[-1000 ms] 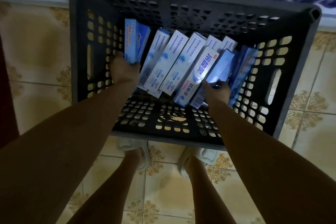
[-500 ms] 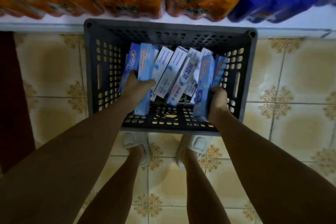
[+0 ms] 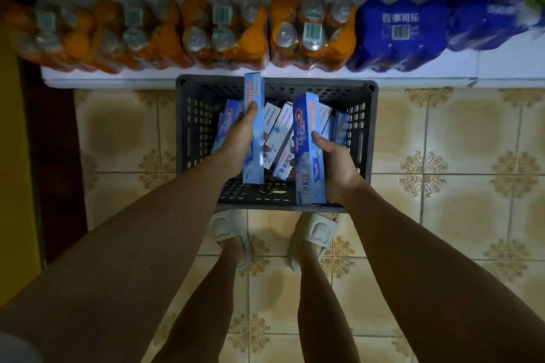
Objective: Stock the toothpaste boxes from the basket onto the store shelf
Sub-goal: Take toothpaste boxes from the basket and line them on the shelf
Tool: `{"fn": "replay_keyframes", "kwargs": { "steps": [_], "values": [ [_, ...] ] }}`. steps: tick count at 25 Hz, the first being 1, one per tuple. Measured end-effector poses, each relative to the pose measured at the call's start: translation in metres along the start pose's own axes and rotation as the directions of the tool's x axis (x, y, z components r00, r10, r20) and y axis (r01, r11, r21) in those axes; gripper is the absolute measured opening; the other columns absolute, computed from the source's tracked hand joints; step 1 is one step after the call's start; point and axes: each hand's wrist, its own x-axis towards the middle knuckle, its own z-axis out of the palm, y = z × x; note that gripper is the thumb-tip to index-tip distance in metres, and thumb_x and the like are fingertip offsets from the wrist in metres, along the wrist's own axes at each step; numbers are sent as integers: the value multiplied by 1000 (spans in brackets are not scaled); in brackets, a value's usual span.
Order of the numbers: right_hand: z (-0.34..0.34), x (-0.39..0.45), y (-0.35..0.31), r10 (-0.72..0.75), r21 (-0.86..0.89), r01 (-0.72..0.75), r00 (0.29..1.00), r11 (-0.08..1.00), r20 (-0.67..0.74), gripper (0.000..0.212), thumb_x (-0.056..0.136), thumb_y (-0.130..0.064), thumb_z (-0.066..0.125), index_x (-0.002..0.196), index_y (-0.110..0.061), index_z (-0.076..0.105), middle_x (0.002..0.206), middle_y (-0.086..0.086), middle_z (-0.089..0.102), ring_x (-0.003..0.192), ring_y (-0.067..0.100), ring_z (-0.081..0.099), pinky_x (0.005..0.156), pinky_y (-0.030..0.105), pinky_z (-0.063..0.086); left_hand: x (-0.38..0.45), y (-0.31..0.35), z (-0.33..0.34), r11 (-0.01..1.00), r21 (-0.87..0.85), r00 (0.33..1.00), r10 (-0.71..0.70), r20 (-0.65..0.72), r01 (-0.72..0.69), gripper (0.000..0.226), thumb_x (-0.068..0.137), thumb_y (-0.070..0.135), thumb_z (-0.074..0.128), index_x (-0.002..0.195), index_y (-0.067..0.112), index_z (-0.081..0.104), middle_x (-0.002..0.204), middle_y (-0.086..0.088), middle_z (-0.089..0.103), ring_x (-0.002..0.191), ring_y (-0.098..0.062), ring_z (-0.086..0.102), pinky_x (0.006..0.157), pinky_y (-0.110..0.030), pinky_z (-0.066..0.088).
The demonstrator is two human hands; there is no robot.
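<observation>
Hands (image 3: 240, 141) (image 3: 339, 165) each gripping a toothpaste box (image 3: 253, 115) (image 3: 308, 153), basket (image 3: 365, 138), tiled floor (image 3: 457, 156)

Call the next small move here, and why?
Probably raise both boxes clear and turn toward the shelf. The left hand grips a light-blue toothpaste box, the right hand a Crest box, both above the basket, where more boxes remain.

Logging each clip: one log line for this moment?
left hand: holds light-blue toothpaste box | right hand: holds blue box | grey plastic basket: boxes remain
</observation>
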Motion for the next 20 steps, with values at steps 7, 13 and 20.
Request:
{"fn": "replay_keyframes", "kwargs": {
  "steps": [7, 13, 20],
  "values": [
    [62, -86, -28, 51, -55, -41, 982, 998, 181, 54, 93, -54, 41, 96, -5, 62, 72, 14, 61, 51, 23, 55, 50, 26, 48, -105, 39, -8, 998, -31, 991, 62, 114, -59, 46, 88, 59, 58, 112, 20, 62, 95, -10, 73, 79, -24, 72, 73, -37, 58],
    [124, -216, -57, -61, -336, 119, 982, 934, 180, 43, 88, -48, 66, 112, -13, 61, 105, 19, 67, 72, 27, 66, 68, 35, 57, -244, 73, -31, 984, -174, 978, 67, 196, -32, 59, 93, 66, 38, 118, 18, 62, 105, -12, 74, 86, -23, 73, 68, -34, 55],
    [167, -361, -95, -259, -460, 317, 948, 830, 186, 31, 92, -30, 66, 112, -10, 57, 72, 5, 66, 58, 22, 66, 57, 31, 54, -391, 120, -58, 891, -428, 968, 222, 117, -152, 35, 93, 50, 57, 99, 17, 59, 96, -10, 65, 83, -23, 64, 86, -42, 53]
  ]
}}
